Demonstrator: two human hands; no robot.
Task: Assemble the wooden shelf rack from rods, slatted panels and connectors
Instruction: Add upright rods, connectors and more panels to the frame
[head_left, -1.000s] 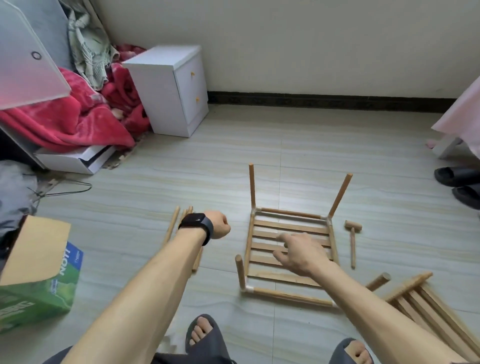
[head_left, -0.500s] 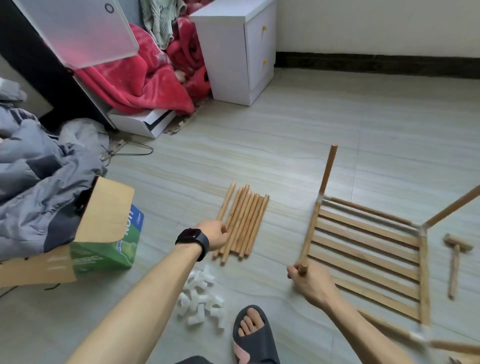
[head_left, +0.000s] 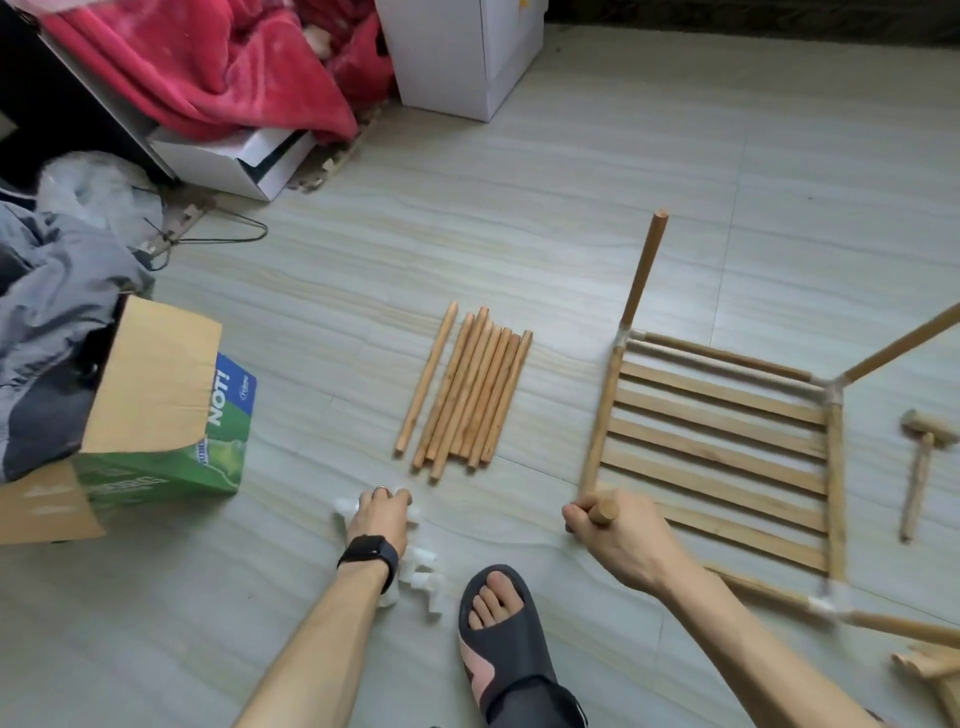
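**Head view.** The right grip (head_left: 623, 545) is closed round the top of a corner rod (head_left: 604, 512) at the near left corner of the slatted panel (head_left: 717, 431). The panel lies flat on the floor (head_left: 571, 234), with upright rods (head_left: 644, 265) at its far corners. The left grip (head_left: 379, 519), fingers bent down, rests on the white connectors (head_left: 427, 581); whether it holds one cannot be told. Loose rods (head_left: 467, 395) lie side by side between the box (head_left: 156, 415) and the panel. A mallet (head_left: 922, 467) lies right of the panel.

Grn box (head_left: 156, 467), red blanket (head_left: 218, 67), wht cabinet (head_left: 457, 57).
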